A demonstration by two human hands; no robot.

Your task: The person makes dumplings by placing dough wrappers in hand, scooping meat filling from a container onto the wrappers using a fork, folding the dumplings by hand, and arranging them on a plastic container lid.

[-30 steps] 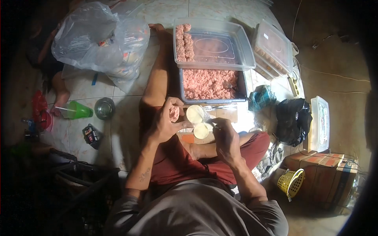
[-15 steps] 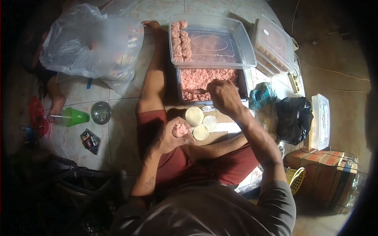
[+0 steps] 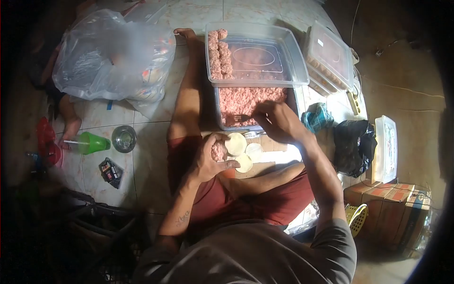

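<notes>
On the tiled floor, a big plastic bag fills the far left, with another person's foot near it. A carton stands at the near right and lidded boxes are stacked at the far right. Between these, a clear box overlaps the far part of the meat tub, covering some of it. Two rows of meat balls line the box's left edge; the right one seems to have a gap near its far end. Most of the base shows, so the work looks early, with plenty of minced meat left. A black bag sits right of the right forearm, beyond a blue-green bundle. The right hand is closed around a fork, its tines at the meat near the tub's near edge. The left hand curls around a lump, just beside three pale rounds on cardboard. A spare fork lies beyond them. A green cup and glass dish are farther left.
</notes>
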